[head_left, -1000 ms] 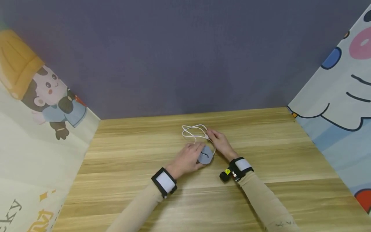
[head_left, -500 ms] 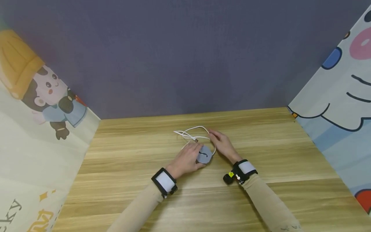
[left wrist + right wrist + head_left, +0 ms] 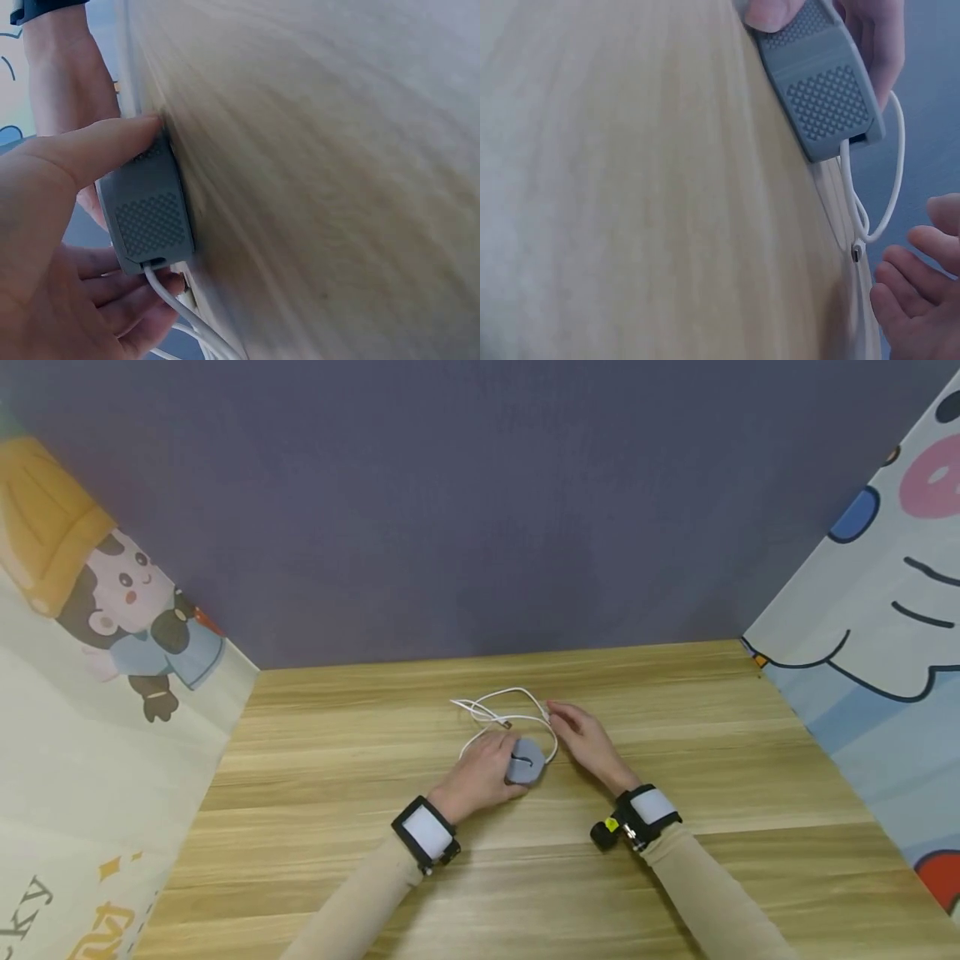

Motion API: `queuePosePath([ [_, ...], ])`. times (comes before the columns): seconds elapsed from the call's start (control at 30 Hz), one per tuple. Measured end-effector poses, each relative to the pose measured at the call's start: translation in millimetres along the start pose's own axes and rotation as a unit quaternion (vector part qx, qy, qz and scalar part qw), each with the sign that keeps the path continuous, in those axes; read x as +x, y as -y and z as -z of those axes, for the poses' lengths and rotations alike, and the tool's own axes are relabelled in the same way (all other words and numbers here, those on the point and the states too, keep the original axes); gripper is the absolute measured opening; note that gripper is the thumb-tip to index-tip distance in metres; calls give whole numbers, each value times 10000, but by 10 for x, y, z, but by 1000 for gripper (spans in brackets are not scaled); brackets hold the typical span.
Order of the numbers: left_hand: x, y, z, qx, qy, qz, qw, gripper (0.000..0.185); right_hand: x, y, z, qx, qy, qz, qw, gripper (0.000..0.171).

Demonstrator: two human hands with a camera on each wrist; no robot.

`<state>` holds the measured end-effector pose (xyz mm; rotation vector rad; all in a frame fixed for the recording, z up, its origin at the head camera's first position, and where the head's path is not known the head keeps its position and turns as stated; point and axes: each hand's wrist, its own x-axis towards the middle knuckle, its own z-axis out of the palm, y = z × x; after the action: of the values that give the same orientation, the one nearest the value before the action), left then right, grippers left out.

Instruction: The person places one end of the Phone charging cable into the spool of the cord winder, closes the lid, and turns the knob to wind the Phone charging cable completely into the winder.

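Observation:
My left hand [image 3: 480,774] grips a grey, many-sided cable winder [image 3: 527,762] on the table, thumb on the near side and fingers on the far side. Its top has a curved slot, and dimpled panels show on its side walls [image 3: 152,225]. A white cable [image 3: 517,691] leaves the winder through a small opening and lies in loose loops beyond it. One metal-tipped plug [image 3: 507,724] rests near the left fingers. Just right of the loops is my right hand [image 3: 592,750], its loosely bent fingers beside the cable, holding nothing in the right wrist view.
The wood-grain table [image 3: 360,727] runs back to a dark blue-grey panel [image 3: 480,510]. Cartoon-printed panels stand at the left [image 3: 150,652] and right [image 3: 900,710]. Both wrists wear black straps, and a small black camera [image 3: 602,837] hangs off the right one.
My right hand has let go of the cable and drawn slightly right and nearer. The cable loops have spread left, baring the plug. My left hand keeps its grip, the winder shifting slightly left.

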<state>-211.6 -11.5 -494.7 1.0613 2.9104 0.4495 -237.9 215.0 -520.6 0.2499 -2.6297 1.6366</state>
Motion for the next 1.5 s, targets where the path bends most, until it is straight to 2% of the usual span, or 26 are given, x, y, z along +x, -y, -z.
queuePosePath([
  [0.17, 13, -44, 11, 59, 192, 150, 9997, 101, -20, 11, 8, -12, 18, -46, 10000, 45],
  [0.4, 77, -106, 35, 208, 338, 33, 9992, 102, -75, 75, 11, -9, -66, 171, 9998, 44],
  [0.57, 119, -175, 71, 371, 573, 60, 9977, 101, -76, 37, 18, -51, -140, 139, 9998, 44],
  [0.73, 152, -216, 79, 539, 657, 90, 9963, 99, -86, 28, 30, 46, -177, 193, 9996, 44],
  [0.97, 171, -223, 62, 699, 581, 44, 9958, 86, -101, 9, 31, 112, -206, 319, 9992, 44],
  [1.1, 176, -214, 44, 742, 465, -28, 9962, 78, -109, 7, 32, 90, -322, 30, 9994, 46],
  [1.23, 179, -199, 24, 635, 347, -5, 9974, 75, -130, 23, 65, 230, -496, -522, 9971, 42],
  [1.3, 182, -192, 24, 550, 304, 45, 9980, 75, -144, 18, 104, 496, -353, -720, 9955, 41],
  [1.37, 182, -188, 33, 518, 224, 72, 9984, 76, -161, 3, 153, 827, 37, -868, 9928, 48],
  [1.43, 179, -183, 48, 466, 123, 80, 9988, 75, -180, -19, 214, 1195, 731, -849, 9865, 54],
  [1.5, 174, -179, 69, 380, 15, 77, 9992, 74, -198, -39, 269, 1486, 1476, -788, 9746, 52],
])
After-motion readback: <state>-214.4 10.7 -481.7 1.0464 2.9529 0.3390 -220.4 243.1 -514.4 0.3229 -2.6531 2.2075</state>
